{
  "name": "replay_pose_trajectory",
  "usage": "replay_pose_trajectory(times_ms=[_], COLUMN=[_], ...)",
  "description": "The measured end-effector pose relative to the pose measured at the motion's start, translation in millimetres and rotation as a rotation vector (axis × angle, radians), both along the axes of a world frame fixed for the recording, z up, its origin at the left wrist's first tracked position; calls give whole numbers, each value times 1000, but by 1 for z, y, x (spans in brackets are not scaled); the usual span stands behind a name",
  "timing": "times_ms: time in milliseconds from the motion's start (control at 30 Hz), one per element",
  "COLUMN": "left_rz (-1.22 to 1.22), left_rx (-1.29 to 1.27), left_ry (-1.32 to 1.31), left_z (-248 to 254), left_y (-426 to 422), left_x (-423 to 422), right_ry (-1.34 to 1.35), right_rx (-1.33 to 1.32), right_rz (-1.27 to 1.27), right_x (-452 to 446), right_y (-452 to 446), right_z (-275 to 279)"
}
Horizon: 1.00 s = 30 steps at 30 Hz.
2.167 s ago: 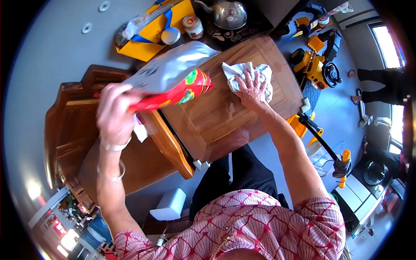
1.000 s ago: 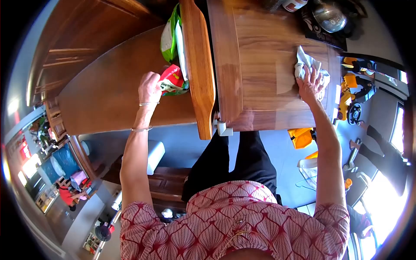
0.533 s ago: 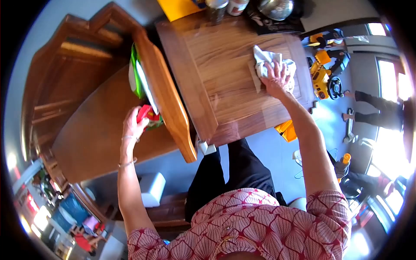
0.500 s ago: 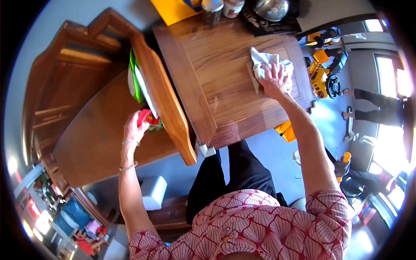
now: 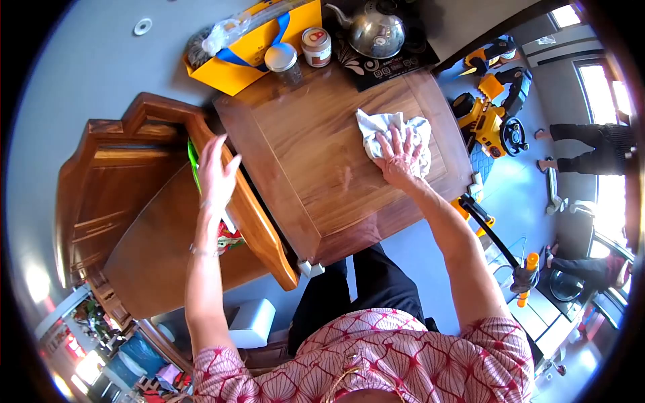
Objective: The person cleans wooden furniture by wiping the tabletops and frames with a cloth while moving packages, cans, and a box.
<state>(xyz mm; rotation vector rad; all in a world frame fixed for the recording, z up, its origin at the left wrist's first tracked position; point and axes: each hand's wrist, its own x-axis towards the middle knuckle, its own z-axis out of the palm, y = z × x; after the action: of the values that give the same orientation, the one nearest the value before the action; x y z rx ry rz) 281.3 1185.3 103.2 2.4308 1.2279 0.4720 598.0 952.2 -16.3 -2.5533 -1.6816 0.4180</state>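
My right hand (image 5: 401,160) lies with its fingers spread over a crumpled white cloth (image 5: 371,127), pressing it against the wooden table top (image 5: 295,161). Above the wooden bench's armrest (image 5: 248,201), at the left of the table, my left hand (image 5: 218,171) is raised with fingers apart and nothing in them. A red packet (image 5: 230,236) lies low between the armrest and the seat, partly covered by my left wrist. The edge of a bright green item (image 5: 193,161) shows behind the armrest, mostly hidden.
Along the table's far edge stand a yellow bag (image 5: 235,79), a glass jar with a silver lid (image 5: 282,62), a can (image 5: 316,47) and a metal kettle (image 5: 377,30) on a black panel. To the right are a yellow toy vehicle (image 5: 490,121) and a person's legs (image 5: 581,148).
My left hand has let go of the red packet and moved up along the armrest, opening. My right hand and the cloth have slid left on the table. The view has shifted, showing more of the far edge.
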Motion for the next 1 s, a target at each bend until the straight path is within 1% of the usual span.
replay_pose_trajectory(times_ms=[33,100,167,233,267,300,367,433,467,500,567,600,633,700,767,800,900,933,967,1000], left_rz=[-29,-73,-12,79,110,174,243,281,254,231,134,105,133,109,31,-41,-204,-255,-266,-275], left_rx=[3,96,259,269,229,218,210,130,185,160,183,139,-49,-97,-144,-102,-156,-94,-58,-48], left_ry=[-90,-211,-221,-164,-163,-83,-13,11,-39,-117,-164,-159,-180,-176,-171,-187,-252,-271,-230,-265], left_z=[-6,-23,-45,-57,-61,-64,-57,-53,-54,-55,-57,-57,-50,-39,-34,-33,-32,-31,-29,-30], left_y=[10,31,48,61,65,66,64,67,68,68,68,65,57,29,0,-13,-45,-52,-58,-62], left_x=[36,103,153,185,195,203,210,209,208,207,199,191,183,164,151,150,166,177,188,201], right_ry=[-11,-22,14,15,21,30,47,25,27,29,20,16,0,46,52,40,82,77,75,52], right_rx=[34,56,61,113,111,107,71,85,28,10,26,18,23,41,19,-23,-51,-31,-39,-25], right_rz=[2,12,-11,2,2,2,3,11,18,16,20,18,26,30,9,-1,-16,-22,-25,-4], right_x=[0,0,-1,0,0,0,0,0,2,2,3,3,3,4,2,1,1,0,0,-1], right_y=[-1,-1,1,0,-1,-1,1,0,2,2,0,1,-1,-1,1,2,4,4,3,1], right_z=[-3,-2,2,-1,-2,-3,-1,2,4,7,7,6,4,5,5,3,14,12,10,8])
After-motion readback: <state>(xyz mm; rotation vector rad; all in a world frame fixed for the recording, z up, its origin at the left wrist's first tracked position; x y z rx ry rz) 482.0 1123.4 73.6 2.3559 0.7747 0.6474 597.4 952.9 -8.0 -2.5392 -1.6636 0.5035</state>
